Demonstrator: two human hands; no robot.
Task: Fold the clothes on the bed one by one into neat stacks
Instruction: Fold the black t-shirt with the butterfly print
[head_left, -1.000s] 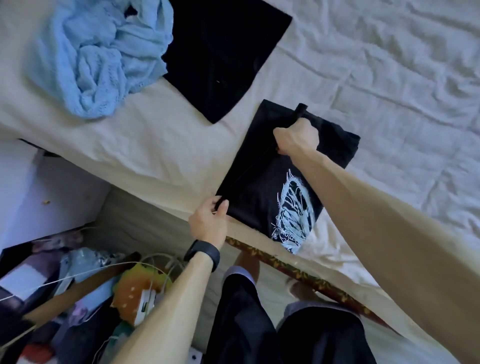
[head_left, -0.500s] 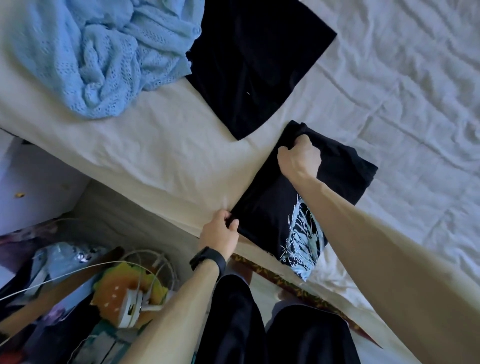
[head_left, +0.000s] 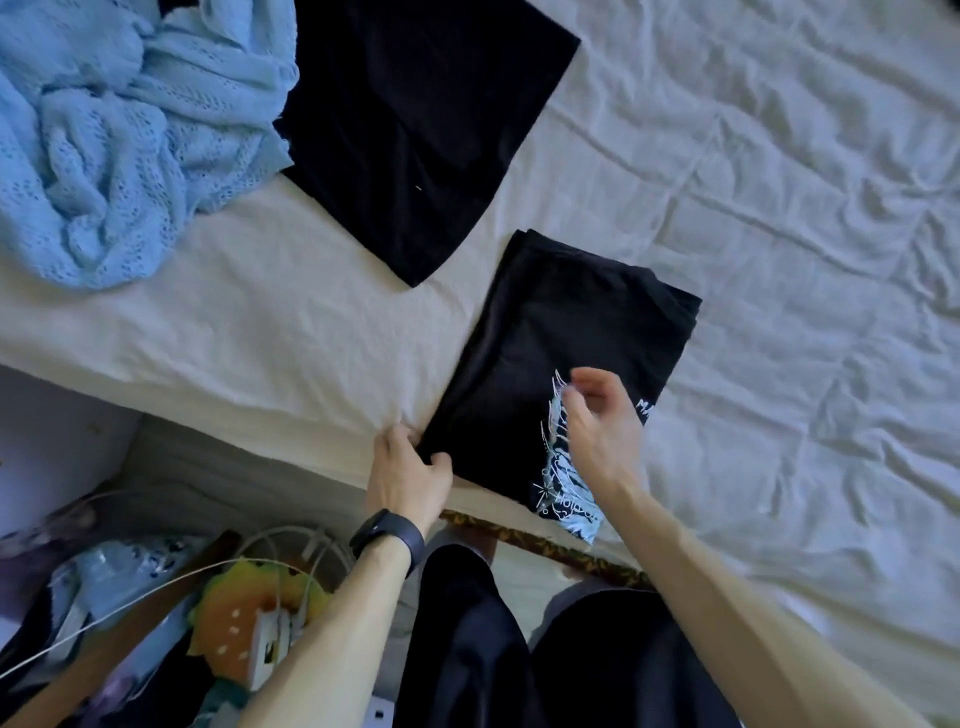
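Note:
A black T-shirt with a pale blue print lies folded into a long strip near the bed's edge. My left hand pinches its near left corner at the mattress edge. Hovering just above the print, my right hand has its fingers loosely apart and holds nothing. A folded black garment lies flat farther back. Beside it on the left, a light blue knitted garment sits in a crumpled heap.
The white wrinkled bedsheet stretches away to the right. Below the bed's edge on the left is floor clutter: cables, a yellow-orange plush toy, bags. My legs in dark shorts stand against the bed frame.
My right hand let go of the T-shirt's far edge and drew back toward me, above the print. The shirt's top layer now lies flat. My left hand kept its grip.

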